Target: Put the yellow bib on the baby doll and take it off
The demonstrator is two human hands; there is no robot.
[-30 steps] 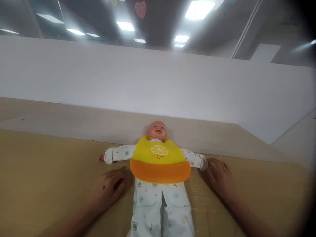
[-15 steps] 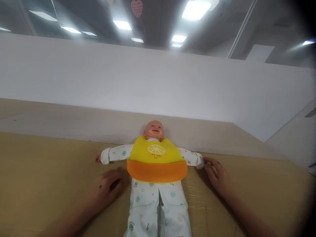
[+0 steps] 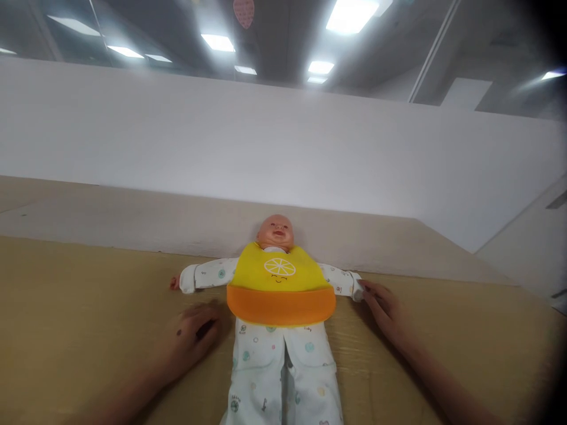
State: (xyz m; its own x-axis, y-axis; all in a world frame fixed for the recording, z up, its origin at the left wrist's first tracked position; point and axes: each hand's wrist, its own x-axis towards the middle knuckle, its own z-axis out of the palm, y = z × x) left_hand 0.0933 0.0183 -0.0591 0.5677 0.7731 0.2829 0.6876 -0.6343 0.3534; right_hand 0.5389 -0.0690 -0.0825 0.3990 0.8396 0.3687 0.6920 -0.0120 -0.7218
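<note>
A baby doll (image 3: 277, 233) lies on its back, arms stretched out to both sides. It wears white printed clothes (image 3: 305, 354) and a yellow bib (image 3: 252, 268) with a citrus slice and smiling face; an orange pocket (image 3: 281, 306) runs along the bib's lower edge. My right hand (image 3: 385, 307) has its fingertips and thumb closed on the sleeve cuff (image 3: 357, 288) at the doll's wrist on the right. Left of the bib, my left hand (image 3: 197, 330) rests on the table, loosely curled, thumb apart from the fingers, with nothing visible in it.
The doll lies on a wooden table (image 3: 88, 307). Behind its head runs a pale ledge (image 3: 133, 218) below a white wall (image 3: 221, 141). Glass panels (image 3: 283, 41) above the wall show ceiling lights and a pink paper heart (image 3: 244, 12).
My right fingers have shifted slightly left, further over the sleeve cuff. My left hand and the doll stay nearly where they were.
</note>
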